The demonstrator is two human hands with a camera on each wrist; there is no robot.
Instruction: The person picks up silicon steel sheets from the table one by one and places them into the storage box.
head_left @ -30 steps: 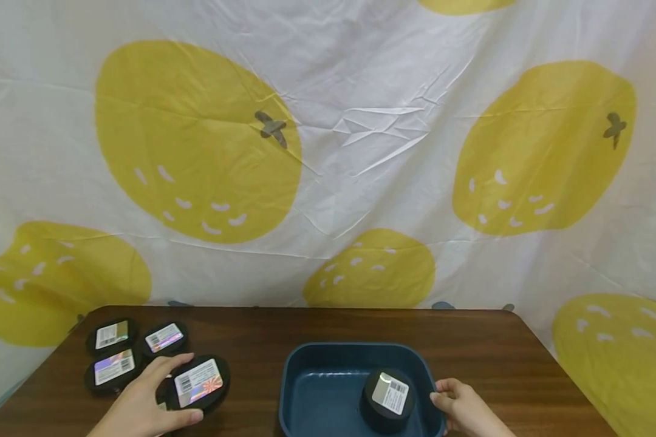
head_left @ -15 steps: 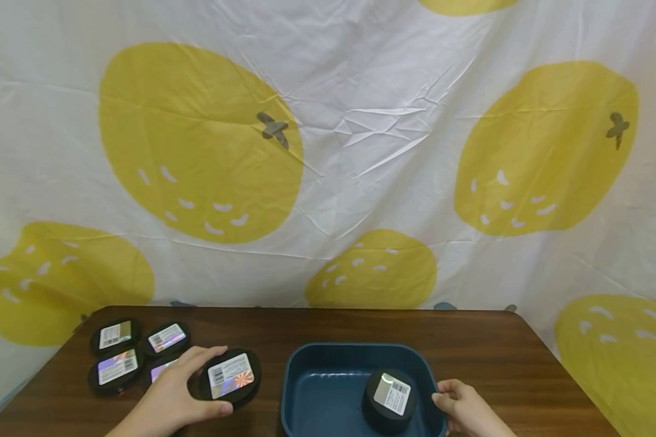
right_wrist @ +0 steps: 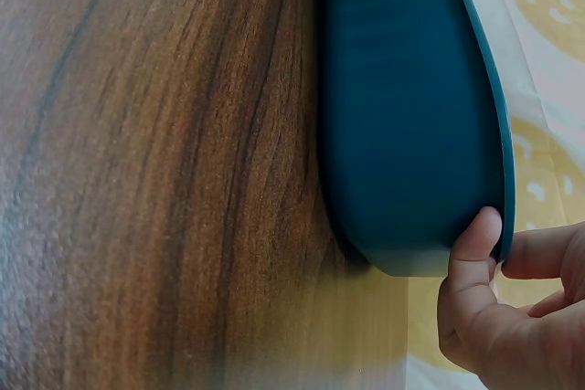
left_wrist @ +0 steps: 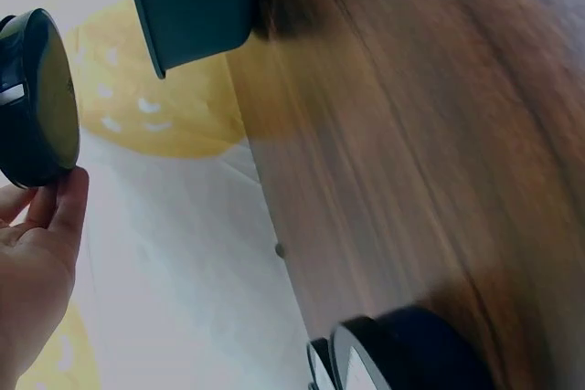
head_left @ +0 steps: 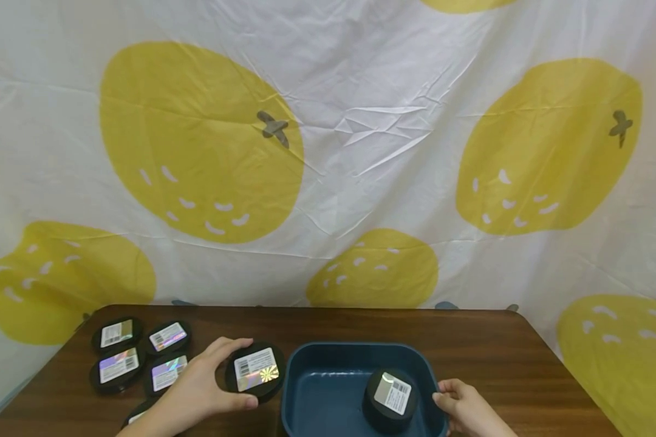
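My left hand (head_left: 205, 382) grips a round black tub (head_left: 255, 370) by its sides, thumb at the near edge and fingers at the far one. A label with a barcode and a shiny patch faces up on it. The tub is off the table, just left of the blue bin (head_left: 355, 344); in the left wrist view its underside (left_wrist: 57, 102) looks yellowish. One more black tub (head_left: 390, 400) sits inside the bin on the right. With thumb and fingers, my right hand (head_left: 467, 406) pinches the bin's right rim, as the right wrist view confirms at the rim (right_wrist: 498, 134).
Several labelled black tubs (head_left: 117, 367) stand grouped on the left of the brown wooden table (head_left: 486, 340); my left forearm partly covers the nearest tub (head_left: 133, 416). Behind the table's far edge hangs a white cloth (head_left: 361, 170) with yellow fruit prints.
My left hand has carried the tub rightward from beside the grouped tubs to the bin's left edge, uncovering other tubs. The right hand and the bin stay where they were.
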